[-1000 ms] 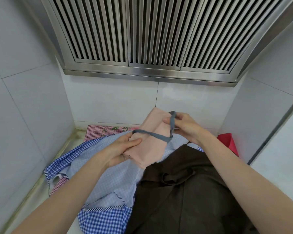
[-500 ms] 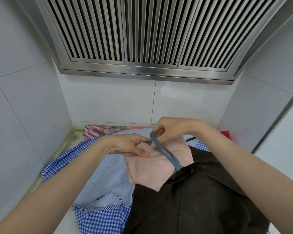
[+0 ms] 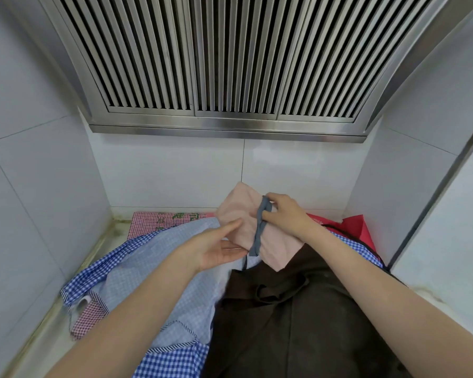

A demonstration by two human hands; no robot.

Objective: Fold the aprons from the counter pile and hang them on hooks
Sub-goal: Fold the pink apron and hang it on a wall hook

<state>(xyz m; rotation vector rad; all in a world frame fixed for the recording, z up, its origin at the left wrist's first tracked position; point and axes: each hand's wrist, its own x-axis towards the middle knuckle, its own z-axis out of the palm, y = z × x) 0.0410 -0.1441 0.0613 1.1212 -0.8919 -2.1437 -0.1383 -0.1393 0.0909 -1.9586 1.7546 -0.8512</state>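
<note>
Pink apron (image 3: 238, 214), 1, w/ grey strap (image 3: 260, 227) in right hand (image 3: 284, 214) grip.

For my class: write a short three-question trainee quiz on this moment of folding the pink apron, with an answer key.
1. True or false: the right hand grips the grey strap against the folded pink apron.
2. Which apron lies nearest the camera on the right? A. brown apron B. blue checked apron C. red checked apron
3. Fill in: the left hand has its fingers ____ , touching the pink bundle's lower edge.

Key: 1 true; 2 A; 3 straight.
</note>
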